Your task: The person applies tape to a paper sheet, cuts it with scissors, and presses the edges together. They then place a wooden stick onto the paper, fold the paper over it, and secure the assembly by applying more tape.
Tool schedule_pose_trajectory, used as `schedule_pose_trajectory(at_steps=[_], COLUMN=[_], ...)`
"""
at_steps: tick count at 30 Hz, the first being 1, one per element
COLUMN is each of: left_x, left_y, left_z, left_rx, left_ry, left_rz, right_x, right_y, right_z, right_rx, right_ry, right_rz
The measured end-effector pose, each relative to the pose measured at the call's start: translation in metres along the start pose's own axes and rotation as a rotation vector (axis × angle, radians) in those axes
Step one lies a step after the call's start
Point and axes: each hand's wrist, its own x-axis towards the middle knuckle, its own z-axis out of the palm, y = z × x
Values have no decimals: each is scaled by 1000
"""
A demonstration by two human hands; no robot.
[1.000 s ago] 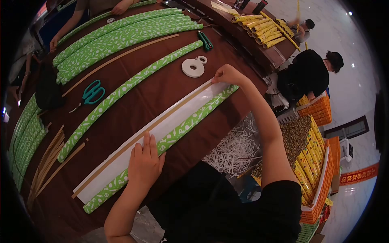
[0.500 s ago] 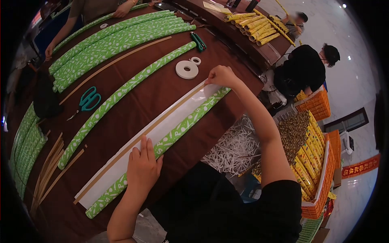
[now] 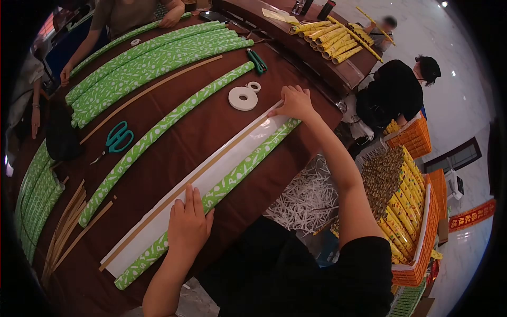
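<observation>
In front of me lies a partly rolled sheet, with its white underside [image 3: 216, 168] up and a green patterned roll [image 3: 235, 177] along the near edge. A narrow brown strip [image 3: 163, 207] runs along its far edge. My left hand [image 3: 189, 224] rests flat across the roll and white side, fingers stretched, fingertips at the strip. At the far right end, my right hand [image 3: 296, 104] has its thumb on the strip's end, with the bent fingers apart from it. A single green roll [image 3: 166, 127] lies beyond the sheet.
Teal-handled scissors [image 3: 119, 138], white tape rolls [image 3: 243, 99] and dark green clippers [image 3: 257, 62] lie on the brown-covered table. Behind are stacked green rolls [image 3: 153, 66]; loose strips [image 3: 66, 227] lie left. Right stand shredded paper [image 3: 303, 198] and an orange basket [image 3: 422, 259]. People work nearby.
My right thumb and fingers have spread further apart at the strip's end. My left hand stays flat on the sheet. A person's arm has come into view at the far left.
</observation>
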Motion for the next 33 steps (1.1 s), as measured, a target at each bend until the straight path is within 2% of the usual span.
schedule_pose_trajectory(at_steps=[7, 11, 13, 17, 19, 20, 22, 24, 25, 27, 29, 31, 33], left_x=[0, 1, 2, 0, 0, -1, -1, 1, 1, 1, 2, 0, -1], left_y=[0, 0, 1, 0, -1, -1, -1, 0, 0, 0, 2, 2, 1], left_z=[-1, -3, -4, 0, 1, 1, -1, -3, -3, -6, -9, -8, -6], left_rx=[3, -2, 4, 13, 20, 29, 26, 23, 28, 46, -48, -54, -48], left_ry=[-7, -29, -27, -8, 5, 28, 18, 15, 32, 36, 1, -1, -7], left_rz=[3, -8, -7, 5, 10, 24, 11, -6, 9, 13, -6, -16, -36], right_x=[10, 16, 19, 21, 29, 28, 28, 12, -1, -30, -60, -72, -83], right_y=[18, 44, 56, 72, 95, 103, 107, 70, 33, -24, -80, -113, -135], right_z=[2, 12, 21, 41, 63, 70, 73, 32, 8, -8, -27, -31, -32], right_rx=[138, 150, 296, 362, 634, 642, 856, 751, 835, 806, 784, 695, 671], right_ry=[-73, -33, -97, -59, -6, 99, 397, 709, 746, 574, 388, 291, 217], right_rz=[118, 162, 258, 230, 187, 134, 239, 283, 228, -160, -466, -709, -773])
